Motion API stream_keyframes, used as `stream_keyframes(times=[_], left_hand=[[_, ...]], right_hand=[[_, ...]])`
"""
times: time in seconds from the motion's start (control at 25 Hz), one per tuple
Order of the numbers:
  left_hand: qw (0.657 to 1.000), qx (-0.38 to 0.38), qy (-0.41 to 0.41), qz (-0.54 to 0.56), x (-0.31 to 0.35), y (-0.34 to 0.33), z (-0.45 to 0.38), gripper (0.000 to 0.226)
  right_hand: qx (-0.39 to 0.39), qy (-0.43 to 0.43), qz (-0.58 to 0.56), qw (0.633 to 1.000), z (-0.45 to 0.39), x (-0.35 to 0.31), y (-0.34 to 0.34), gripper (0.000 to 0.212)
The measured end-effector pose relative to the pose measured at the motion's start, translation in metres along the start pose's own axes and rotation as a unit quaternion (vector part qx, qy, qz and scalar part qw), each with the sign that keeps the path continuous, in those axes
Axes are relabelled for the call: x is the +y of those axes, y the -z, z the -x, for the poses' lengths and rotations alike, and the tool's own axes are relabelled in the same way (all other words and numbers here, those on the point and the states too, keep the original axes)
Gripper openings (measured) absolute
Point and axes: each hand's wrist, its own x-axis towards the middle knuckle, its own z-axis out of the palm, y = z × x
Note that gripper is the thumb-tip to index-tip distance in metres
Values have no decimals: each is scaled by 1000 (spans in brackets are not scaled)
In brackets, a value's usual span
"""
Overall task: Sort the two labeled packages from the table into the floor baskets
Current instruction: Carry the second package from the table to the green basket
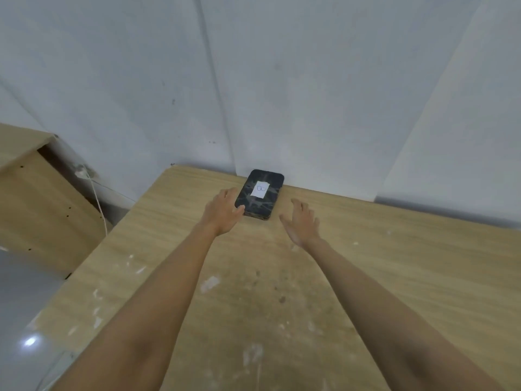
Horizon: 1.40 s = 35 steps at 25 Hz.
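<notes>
arms: both bare forearms stretch from the near edge of the desk (366,277) toward its far edge, one on each side of the middle.
left hand (222,211): released, fingers spread; its fingertips (238,208) look to be touching the near left corner of the package, but nothing is gripped.
right hand (303,221): released, palm turned inward, fingers loosely curved; it sits just beside the package on the right, apart from it.
package (259,194): flat, dark, rounded corners, lying on the desk at the far edge, its far end against the wall (282,80). only one package shows.
label (261,189): white slip on top, with a hand-drawn mark that reads like a "b"; too small to be sure.
baskets: not in view; floor (19,292) shows only at the left, bare and grey.
other: second wooden piece (25,193) at the left, with a white cable (98,204) hanging by it.
step: reaching in to pick up this package; judging by the lone package, the sort is either half done or the other one lies out of frame.
next move: close both hands on the long sides, left and right, and lift. it lies flat and thin, so fingertips need to get under an edge; sliding it toward the near edge first, away from the wall, may help. then read the label and find the matching basket.
</notes>
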Motion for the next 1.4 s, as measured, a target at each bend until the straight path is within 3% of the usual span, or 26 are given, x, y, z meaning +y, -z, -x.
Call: stream_keyframes(times=[0.2, 0.28, 0.48, 0.56, 0.68, 0.8, 0.96, 1.12, 1.28, 1.4], left_hand=[[998, -22, -46, 20, -31, -20, -97, 49], [997, -40, -69, 5, -39, -35, -126, 46], [993, -28, -118, -4, -44, -60, -171, 53], [989, -24, -145, -15, -46, -63, -184, 52], [986, -81, -144, -28, -51, -68, -194, 55], [987, -107, -110, -53, -56, -76, -188, 60], [996, -59, -2, -62, -55, -88, -157, 63], [995, -41, 86, -39, -38, -96, -108, 65], [992, -33, 103, 62, -13, -93, -54, 69], [994, -4, 78, 83, 11, -83, -16, 70]], right_hand=[[11, -131, -170, 977, -61, -18, -66, 62], [30, -154, -186, 970, -78, -19, -82, 59], [59, -102, -145, 982, -96, -4, -96, 50], [30, -73, -111, 991, -101, 5, -90, 49], [-26, -49, -59, 997, -111, 16, -73, 46], [-6, -67, -54, 996, -108, 19, -67, 45], [83, -135, -116, 981, -75, 13, -86, 57], [112, -144, -183, 966, -45, 10, -93, 62], [154, -105, -286, 940, -15, 13, -66, 62], [171, -75, -303, 935, 17, 24, -39, 59]])
